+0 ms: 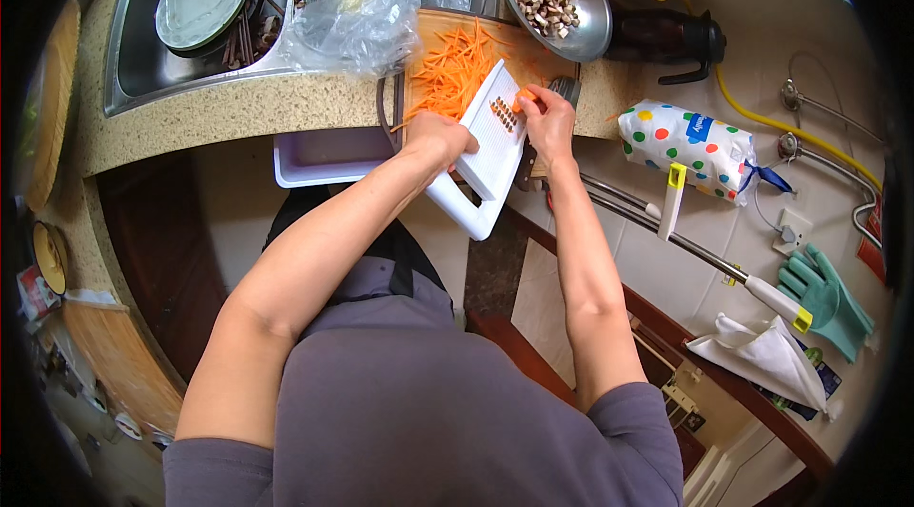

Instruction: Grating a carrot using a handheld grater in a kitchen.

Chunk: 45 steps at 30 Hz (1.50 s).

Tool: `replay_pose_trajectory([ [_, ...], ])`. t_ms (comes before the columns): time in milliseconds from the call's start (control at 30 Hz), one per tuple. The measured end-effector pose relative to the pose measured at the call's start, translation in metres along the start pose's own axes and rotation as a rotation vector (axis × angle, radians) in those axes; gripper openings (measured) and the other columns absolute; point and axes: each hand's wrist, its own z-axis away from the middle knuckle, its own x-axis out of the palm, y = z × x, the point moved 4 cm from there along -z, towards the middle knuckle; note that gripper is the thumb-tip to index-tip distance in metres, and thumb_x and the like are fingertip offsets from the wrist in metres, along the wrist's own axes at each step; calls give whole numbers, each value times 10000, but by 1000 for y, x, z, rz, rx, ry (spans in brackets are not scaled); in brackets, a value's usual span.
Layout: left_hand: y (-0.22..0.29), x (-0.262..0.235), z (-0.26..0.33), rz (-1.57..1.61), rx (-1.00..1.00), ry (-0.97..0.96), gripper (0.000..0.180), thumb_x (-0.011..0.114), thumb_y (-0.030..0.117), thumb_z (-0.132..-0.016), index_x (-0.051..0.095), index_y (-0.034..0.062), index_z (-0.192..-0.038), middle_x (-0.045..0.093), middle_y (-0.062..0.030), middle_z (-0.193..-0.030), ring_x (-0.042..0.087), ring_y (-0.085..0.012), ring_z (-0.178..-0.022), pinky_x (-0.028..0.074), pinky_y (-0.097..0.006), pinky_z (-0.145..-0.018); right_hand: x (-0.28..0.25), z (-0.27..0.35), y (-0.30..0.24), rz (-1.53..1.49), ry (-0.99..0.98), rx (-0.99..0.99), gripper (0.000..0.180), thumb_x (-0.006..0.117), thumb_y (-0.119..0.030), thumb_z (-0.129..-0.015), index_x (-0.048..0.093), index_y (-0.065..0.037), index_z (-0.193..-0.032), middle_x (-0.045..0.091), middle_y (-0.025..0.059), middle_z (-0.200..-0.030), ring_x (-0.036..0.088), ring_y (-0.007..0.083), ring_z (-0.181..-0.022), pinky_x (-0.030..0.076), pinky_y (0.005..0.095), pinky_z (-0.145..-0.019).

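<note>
Left hand (440,136) fingers clamp white plastic slicer board (484,150), tilted so orange carrot shreds (455,69) drop onto wooden chopping board (433,26), upper centre; right hand (549,121) fingers pinch carrot stub (523,99).

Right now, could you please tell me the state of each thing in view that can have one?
Grater: tilted over the board, held by left hand.
Carrot piece: nearly used up, pressed on the grater by right hand.
Carrot shreds: piled on the board.
Bowl: full of brown diced pieces.
Sink: holds unwashed dishes.
Plastic bag: crumpled, empty.
Spotted bag: closed, lying on its side.
</note>
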Motion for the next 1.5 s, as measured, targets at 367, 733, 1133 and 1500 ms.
replay_pose_trajectory([
  [367, 1, -2, 0, 38, 6, -2, 180, 776, 78, -656, 717, -34, -784, 655, -107, -659, 545, -171, -462, 434, -321, -439, 4, 5, -13, -45, -85, 79, 246, 776, -68, -743, 709, 26, -960, 688, 139, -831, 639, 166, -657, 520, 289, -623],
  [733, -3, -8, 0, 40, 10, 33, 173, 779, 82, -637, 712, -30, -750, 648, -114, -630, 562, -191, -450, 460, -339, -449, -4, 26, -41, 27, -129, -52, 224, 770, -74, -760, 726, 6, -963, 611, 89, -763, 611, 157, -675, 507, 312, -635],
  [1133, -1, -7, 1, 0, -10, 4, 174, 769, 80, -686, 728, -28, -816, 673, -104, -705, 529, -148, -475, 419, -300, -444, 9, 28, -26, -247, -116, 105, 232, 763, -54, -766, 725, 25, -980, 626, 40, -765, 596, 105, -678, 496, 249, -639],
  [1500, -4, -11, -2, 16, -30, 33, 165, 768, 92, -690, 720, -17, -803, 673, -96, -715, 540, -152, -491, 422, -303, -450, 9, 35, -28, -386, -231, 263, 213, 727, -62, -826, 702, 55, -1002, 673, 48, -732, 613, 90, -632, 511, 226, -610],
])
